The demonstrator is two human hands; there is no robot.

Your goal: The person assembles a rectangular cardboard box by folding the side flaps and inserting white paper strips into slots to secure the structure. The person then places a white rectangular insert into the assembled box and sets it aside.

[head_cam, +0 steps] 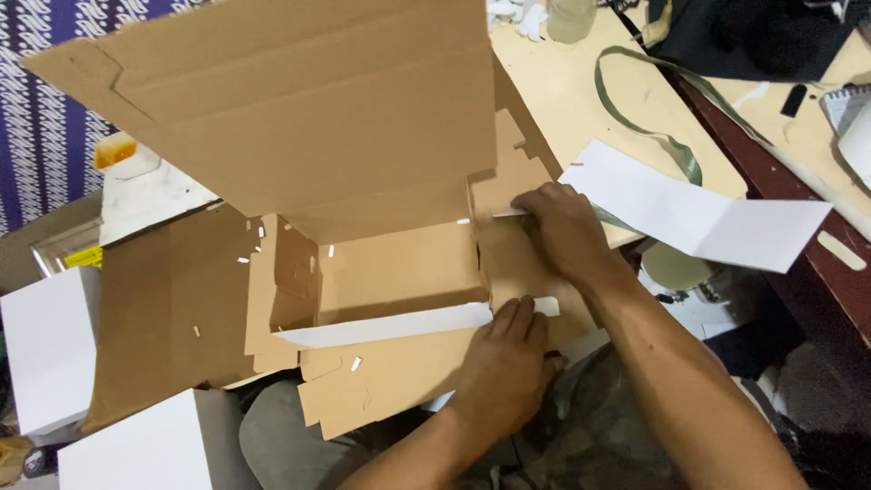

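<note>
Far left, lower edge of frame: two plain white boxes (50, 349), one at mid-left and one at bottom left, both closed and unmarked. A small yellow label (83, 258) lies above them; its print is too small to tell. A flat brown cardboard sheet (168, 308) lies just right of the white boxes.

Centre: brown cardboard box (390, 272), half-folded, its large lid flap tilted up toward upper centre. A white strip (386, 325) runs along its front wall.

Left hand (504, 367), lower centre: fingers (517, 313) laid flat, pressing the strip's right end, not closed around anything.

Right hand (567, 231), centre right: fingers curled, pinching the box's right side flap at its edge.

Right: folded white sheet (699, 213) overhangs the pale desk (562, 86) edge; a green strap (635, 100) loops above it. Open room is narrow.
</note>
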